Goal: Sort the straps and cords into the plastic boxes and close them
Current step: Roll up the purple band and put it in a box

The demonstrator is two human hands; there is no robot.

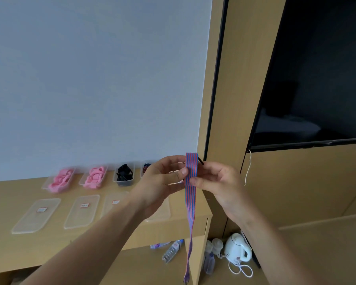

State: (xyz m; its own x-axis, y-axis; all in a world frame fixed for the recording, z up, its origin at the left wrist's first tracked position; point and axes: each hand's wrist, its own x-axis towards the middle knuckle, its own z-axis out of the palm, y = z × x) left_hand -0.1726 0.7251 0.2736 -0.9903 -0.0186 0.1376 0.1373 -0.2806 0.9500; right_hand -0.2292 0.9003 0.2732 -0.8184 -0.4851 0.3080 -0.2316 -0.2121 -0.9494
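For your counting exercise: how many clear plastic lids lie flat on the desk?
4 show: far left, next right, a third cut by the left forearm, and a fourth mostly hidden behind the left hand. More may be hidden.

My left hand (162, 177) covers most of the fourth box (146, 168), so I can't tell what the dark tangle in it is. The labels on the lids (37, 214) are too small to read. The striped strap (191, 202) blurs at its lower end, and the television (317, 79) runs off the right edge.
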